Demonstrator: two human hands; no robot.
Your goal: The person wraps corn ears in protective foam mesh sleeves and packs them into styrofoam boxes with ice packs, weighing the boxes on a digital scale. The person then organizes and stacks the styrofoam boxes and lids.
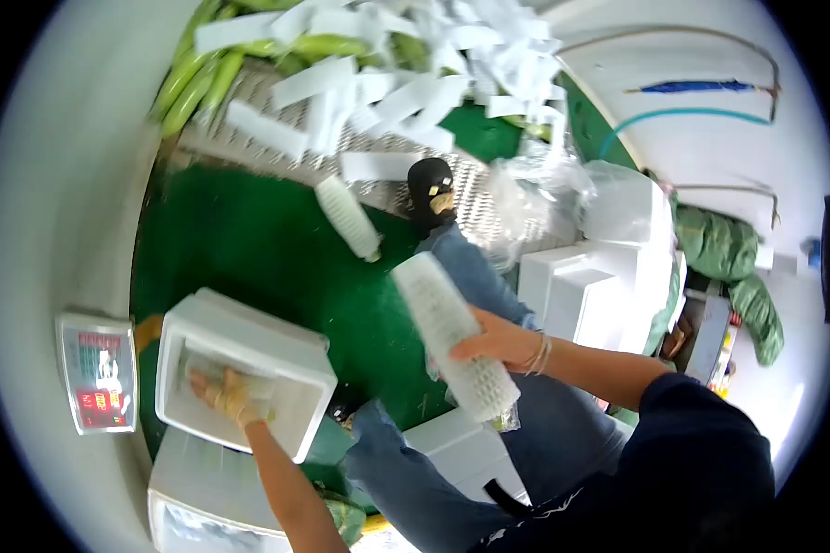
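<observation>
My right hand [498, 339] is closed round a long thing in white foam netting [438, 318], held at a slant. My left hand [226, 394] is inside a white foam box [318, 369], fingers apart, near the box's inner floor; what lies under it is blurred. A similar netted piece [346, 217] lies on the green floor [240, 212], beyond the box and apart from both hands.
A scale with a lit red display [101, 378] stands left of the box. Long green vegetables [194, 83] and loose white sleeves [314, 92] are heaped at the top. More white foam boxes [572, 286] and clear plastic bags [535, 194] lie right.
</observation>
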